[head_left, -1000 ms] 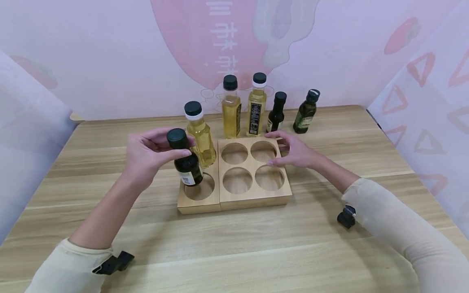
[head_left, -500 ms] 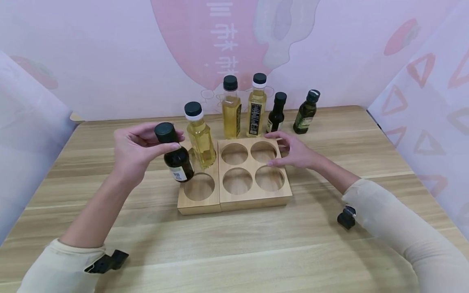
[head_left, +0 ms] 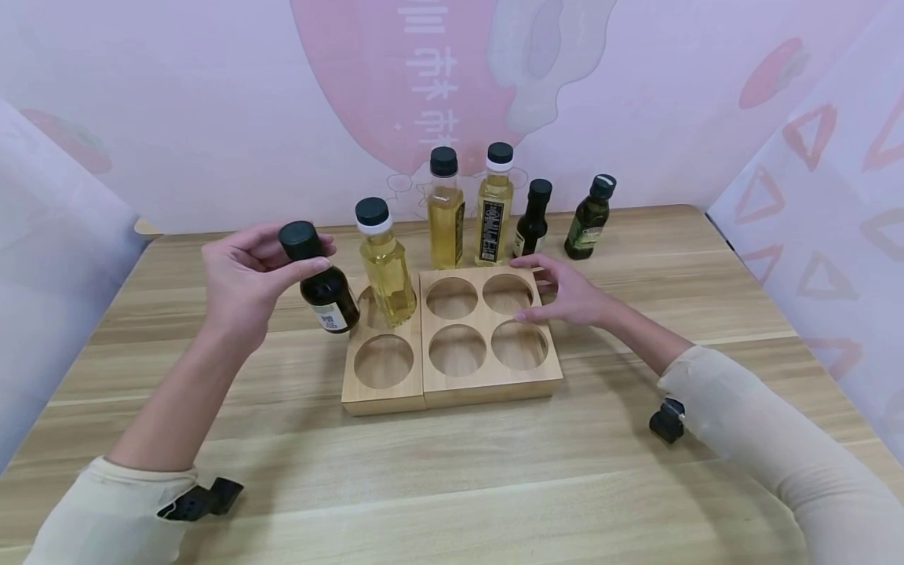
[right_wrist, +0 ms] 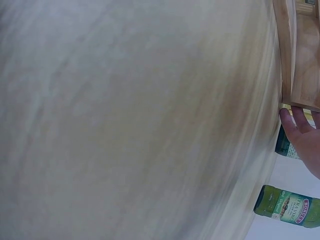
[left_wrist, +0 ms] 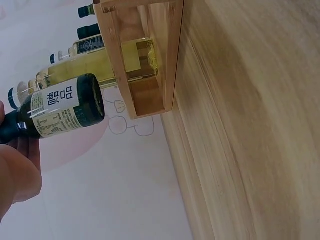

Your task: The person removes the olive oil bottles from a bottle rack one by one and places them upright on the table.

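Observation:
Near the neck, my left hand [head_left: 243, 282] grips a small dark bottle [head_left: 330, 300] with a black cap, tilted and held up left of the wooden rack [head_left: 384, 400]. Its white label [left_wrist: 57, 107] shows in the left wrist view. A tall bottle of yellow oil [head_left: 388, 275] stands in the rack's back left hole. My right hand [head_left: 570, 290] rests on the right side of the rack, fingers spread at its back right corner. In the right wrist view its fingers [right_wrist: 300, 120] touch the rack's wooden edge.
Behind the rack stand two yellow oil bottles, one with a clear neck [head_left: 445, 224] and one with a black label [head_left: 493, 220]. Right of them are a slim dark bottle [head_left: 531, 227] and a green-labelled bottle [head_left: 588, 224]. A printed curtain [head_left: 247, 118] hangs behind the table.
My left hand has carried the small dark bottle left and slightly back, away from above the front left hole. The right hand and the rack stay where they were.

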A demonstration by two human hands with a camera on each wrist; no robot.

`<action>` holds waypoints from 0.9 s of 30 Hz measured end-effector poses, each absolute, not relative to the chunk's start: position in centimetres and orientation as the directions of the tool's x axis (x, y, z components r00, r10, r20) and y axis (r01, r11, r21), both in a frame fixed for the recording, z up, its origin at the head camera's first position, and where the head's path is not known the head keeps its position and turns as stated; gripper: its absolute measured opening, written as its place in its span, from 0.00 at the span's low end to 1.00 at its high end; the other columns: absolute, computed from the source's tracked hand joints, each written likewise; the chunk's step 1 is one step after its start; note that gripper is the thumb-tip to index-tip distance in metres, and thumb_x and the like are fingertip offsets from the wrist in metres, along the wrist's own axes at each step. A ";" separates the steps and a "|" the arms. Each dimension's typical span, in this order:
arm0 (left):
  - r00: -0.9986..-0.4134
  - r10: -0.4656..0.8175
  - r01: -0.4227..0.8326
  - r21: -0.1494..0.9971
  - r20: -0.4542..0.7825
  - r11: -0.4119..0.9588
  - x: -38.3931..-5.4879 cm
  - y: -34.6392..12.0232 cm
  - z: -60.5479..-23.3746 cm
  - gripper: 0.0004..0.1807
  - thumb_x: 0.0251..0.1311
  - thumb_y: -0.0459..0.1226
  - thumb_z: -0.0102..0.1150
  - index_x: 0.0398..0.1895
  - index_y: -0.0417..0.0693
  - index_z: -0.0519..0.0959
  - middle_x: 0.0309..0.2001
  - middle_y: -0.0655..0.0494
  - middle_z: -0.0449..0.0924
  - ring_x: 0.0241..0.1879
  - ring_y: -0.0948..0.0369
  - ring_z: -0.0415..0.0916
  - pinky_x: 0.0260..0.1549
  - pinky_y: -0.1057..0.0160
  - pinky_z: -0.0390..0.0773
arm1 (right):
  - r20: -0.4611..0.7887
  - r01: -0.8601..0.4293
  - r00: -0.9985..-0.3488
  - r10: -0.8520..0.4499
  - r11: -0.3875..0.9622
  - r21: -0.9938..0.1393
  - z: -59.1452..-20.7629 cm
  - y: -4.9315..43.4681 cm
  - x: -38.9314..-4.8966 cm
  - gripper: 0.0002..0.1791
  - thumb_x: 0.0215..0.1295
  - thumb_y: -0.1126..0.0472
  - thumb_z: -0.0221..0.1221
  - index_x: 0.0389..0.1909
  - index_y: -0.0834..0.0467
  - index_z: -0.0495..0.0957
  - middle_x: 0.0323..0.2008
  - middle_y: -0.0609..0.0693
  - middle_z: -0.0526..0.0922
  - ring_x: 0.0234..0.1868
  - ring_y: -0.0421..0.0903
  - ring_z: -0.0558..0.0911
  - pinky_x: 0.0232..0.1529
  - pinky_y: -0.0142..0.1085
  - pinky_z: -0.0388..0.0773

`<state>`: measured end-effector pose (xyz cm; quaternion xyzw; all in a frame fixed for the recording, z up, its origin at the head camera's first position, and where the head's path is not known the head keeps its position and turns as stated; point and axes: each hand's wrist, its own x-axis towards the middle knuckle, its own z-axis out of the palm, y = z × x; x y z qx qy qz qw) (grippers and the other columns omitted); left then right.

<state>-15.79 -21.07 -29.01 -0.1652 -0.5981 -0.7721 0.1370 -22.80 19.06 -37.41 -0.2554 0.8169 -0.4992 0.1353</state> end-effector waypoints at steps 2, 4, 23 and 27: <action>-0.908 -0.028 0.411 0.878 0.418 -0.243 -15.9 -21.2 -28.9 0.19 0.49 0.12 0.69 0.46 0.23 0.82 0.37 0.43 0.90 0.38 0.54 0.90 0.47 0.60 0.85 | 0.032 -0.281 -0.834 -0.552 0.373 -0.884 -37.4 19.1 -22.8 0.45 0.56 0.68 0.74 0.74 0.64 0.64 0.74 0.62 0.64 0.69 0.64 0.72 0.71 0.53 0.68; -0.907 -0.040 0.417 0.876 0.420 -0.241 -16.0 -21.2 -28.8 0.18 0.50 0.13 0.69 0.47 0.23 0.82 0.37 0.44 0.90 0.39 0.54 0.90 0.47 0.61 0.85 | 0.031 -0.279 -0.834 -0.551 0.373 -0.885 -37.4 19.1 -22.8 0.45 0.56 0.68 0.74 0.74 0.64 0.64 0.74 0.62 0.63 0.69 0.64 0.72 0.71 0.54 0.68; -0.913 -0.147 0.406 0.883 0.381 -0.233 -18.3 -21.6 -28.1 0.19 0.47 0.16 0.74 0.46 0.25 0.84 0.36 0.44 0.90 0.37 0.55 0.90 0.46 0.61 0.85 | 0.027 -0.279 -0.836 -0.548 0.382 -0.881 -37.5 19.2 -22.8 0.45 0.57 0.68 0.73 0.74 0.66 0.63 0.74 0.63 0.63 0.70 0.65 0.71 0.72 0.54 0.66; -0.916 -0.180 0.394 0.891 0.359 -0.225 -18.8 -21.5 -28.2 0.20 0.46 0.18 0.76 0.45 0.27 0.85 0.36 0.45 0.90 0.37 0.55 0.90 0.47 0.63 0.85 | 0.029 -0.274 -0.835 -0.549 0.369 -0.888 -37.6 19.2 -22.8 0.45 0.57 0.69 0.73 0.74 0.67 0.63 0.75 0.63 0.63 0.70 0.64 0.71 0.73 0.54 0.66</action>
